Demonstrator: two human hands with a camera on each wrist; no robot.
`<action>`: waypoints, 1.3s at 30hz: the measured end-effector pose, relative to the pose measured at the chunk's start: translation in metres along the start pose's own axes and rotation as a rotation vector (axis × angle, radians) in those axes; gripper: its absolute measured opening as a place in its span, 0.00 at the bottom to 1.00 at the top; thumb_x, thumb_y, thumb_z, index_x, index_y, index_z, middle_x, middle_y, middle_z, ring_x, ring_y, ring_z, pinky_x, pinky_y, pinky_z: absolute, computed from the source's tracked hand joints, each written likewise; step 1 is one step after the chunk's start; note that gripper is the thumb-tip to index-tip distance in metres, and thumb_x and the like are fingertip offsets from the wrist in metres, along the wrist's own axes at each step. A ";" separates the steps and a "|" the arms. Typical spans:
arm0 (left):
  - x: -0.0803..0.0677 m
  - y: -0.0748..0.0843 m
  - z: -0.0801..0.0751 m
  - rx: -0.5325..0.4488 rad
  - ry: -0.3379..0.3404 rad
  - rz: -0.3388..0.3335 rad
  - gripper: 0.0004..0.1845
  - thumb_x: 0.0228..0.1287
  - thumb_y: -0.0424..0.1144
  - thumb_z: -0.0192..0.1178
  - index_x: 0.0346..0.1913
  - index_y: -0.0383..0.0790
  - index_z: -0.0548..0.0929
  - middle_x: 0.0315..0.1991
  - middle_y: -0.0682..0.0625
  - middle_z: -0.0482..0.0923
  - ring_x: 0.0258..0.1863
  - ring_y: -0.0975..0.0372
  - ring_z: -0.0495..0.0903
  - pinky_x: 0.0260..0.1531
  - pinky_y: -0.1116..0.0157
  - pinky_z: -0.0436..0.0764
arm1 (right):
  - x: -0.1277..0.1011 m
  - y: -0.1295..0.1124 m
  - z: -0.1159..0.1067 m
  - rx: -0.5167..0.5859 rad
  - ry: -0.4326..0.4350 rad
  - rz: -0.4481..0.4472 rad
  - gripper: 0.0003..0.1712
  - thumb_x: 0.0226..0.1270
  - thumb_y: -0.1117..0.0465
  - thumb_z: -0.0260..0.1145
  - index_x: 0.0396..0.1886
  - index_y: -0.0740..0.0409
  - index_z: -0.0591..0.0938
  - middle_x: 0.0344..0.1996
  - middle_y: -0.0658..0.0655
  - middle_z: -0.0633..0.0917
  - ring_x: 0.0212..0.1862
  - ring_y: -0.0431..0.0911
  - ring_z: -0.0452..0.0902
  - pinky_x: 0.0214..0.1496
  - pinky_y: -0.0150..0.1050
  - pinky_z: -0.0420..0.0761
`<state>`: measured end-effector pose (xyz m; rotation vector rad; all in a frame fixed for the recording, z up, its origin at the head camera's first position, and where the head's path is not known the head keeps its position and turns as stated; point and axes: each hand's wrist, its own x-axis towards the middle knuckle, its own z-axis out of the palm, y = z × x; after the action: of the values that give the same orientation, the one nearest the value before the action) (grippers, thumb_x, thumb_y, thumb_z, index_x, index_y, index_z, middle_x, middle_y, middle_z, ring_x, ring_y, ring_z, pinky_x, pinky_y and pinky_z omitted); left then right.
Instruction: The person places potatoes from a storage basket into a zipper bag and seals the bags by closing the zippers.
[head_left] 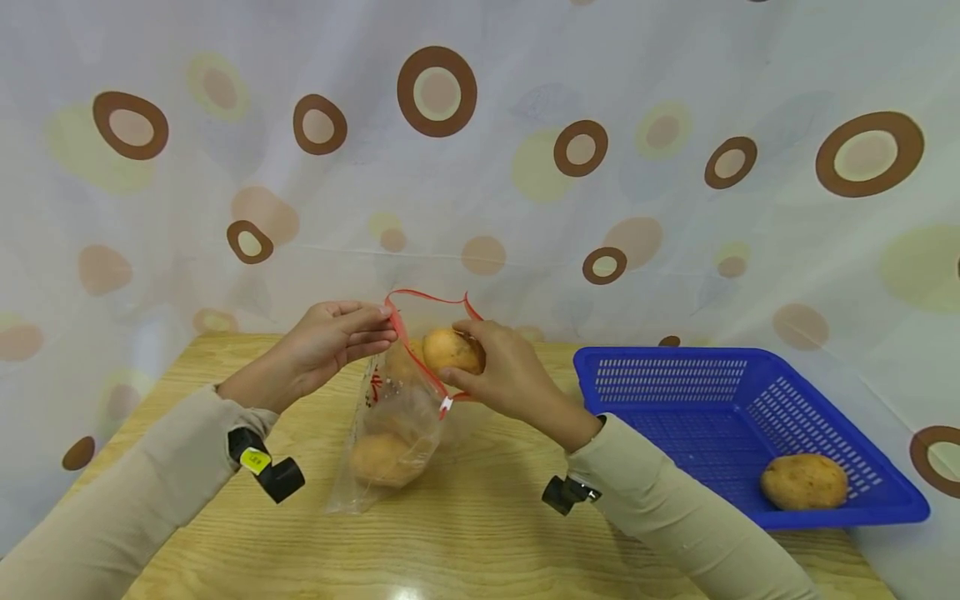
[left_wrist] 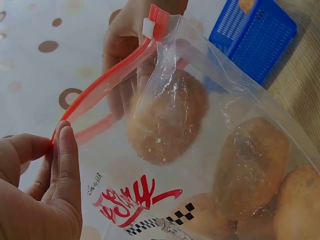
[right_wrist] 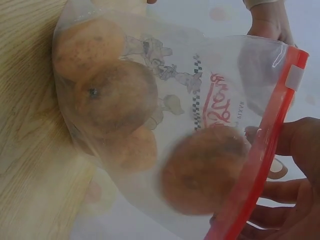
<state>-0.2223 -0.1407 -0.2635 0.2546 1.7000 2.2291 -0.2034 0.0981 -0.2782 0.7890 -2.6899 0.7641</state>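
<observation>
A clear zip bag (head_left: pixel 390 433) with a red zipper strip (head_left: pixel 420 298) stands on the wooden table (head_left: pixel 480 533), its mouth held open. My left hand (head_left: pixel 330 342) pinches the left side of the red rim (left_wrist: pixel 90 82). My right hand (head_left: pixel 498 371) grips a yellow-brown potato (head_left: pixel 450 350) at the bag's mouth. Through the plastic the held potato (left_wrist: pixel 167 117) (right_wrist: pixel 202 170) shows, with several more potatoes (right_wrist: pixel 112 95) lower in the bag (left_wrist: pixel 200 150) (right_wrist: pixel 150 75). The white zipper slider (left_wrist: pixel 148 27) sits at the rim's end.
A blue plastic basket (head_left: pixel 675 379) stands on the table to the right, with one potato (head_left: pixel 804 482) in its near corner. A curtain with brown rings (head_left: pixel 437 92) hangs behind the table. Bare wood lies in front of the bag.
</observation>
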 end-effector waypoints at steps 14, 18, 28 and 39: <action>0.001 -0.001 0.001 0.000 0.009 -0.007 0.07 0.71 0.32 0.54 0.38 0.38 0.82 0.31 0.50 0.83 0.32 0.65 0.84 0.40 0.73 0.85 | -0.003 0.002 -0.004 0.021 -0.059 -0.002 0.27 0.62 0.56 0.70 0.59 0.61 0.77 0.55 0.59 0.80 0.54 0.54 0.78 0.52 0.48 0.83; 0.002 -0.001 0.001 -0.002 0.007 -0.004 0.07 0.71 0.32 0.54 0.38 0.38 0.82 0.31 0.50 0.83 0.32 0.65 0.84 0.40 0.73 0.85 | -0.005 0.002 -0.008 0.065 -0.081 0.006 0.26 0.63 0.56 0.69 0.59 0.62 0.77 0.55 0.59 0.80 0.55 0.54 0.76 0.51 0.48 0.83; 0.003 -0.001 0.001 -0.013 0.005 0.000 0.07 0.71 0.31 0.54 0.38 0.39 0.82 0.31 0.50 0.83 0.32 0.65 0.84 0.40 0.73 0.86 | -0.016 0.014 -0.034 0.152 -0.097 0.084 0.27 0.65 0.55 0.67 0.62 0.57 0.76 0.58 0.57 0.79 0.59 0.55 0.74 0.56 0.50 0.81; 0.004 -0.002 0.001 -0.003 0.009 0.000 0.07 0.71 0.32 0.54 0.37 0.39 0.82 0.31 0.50 0.82 0.32 0.65 0.84 0.40 0.73 0.86 | -0.037 0.045 -0.062 0.139 -0.048 0.126 0.28 0.66 0.55 0.67 0.64 0.57 0.74 0.60 0.58 0.77 0.61 0.56 0.72 0.58 0.54 0.79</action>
<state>-0.2252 -0.1385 -0.2653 0.2449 1.7006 2.2364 -0.1930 0.1801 -0.2588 0.6813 -2.7741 0.9827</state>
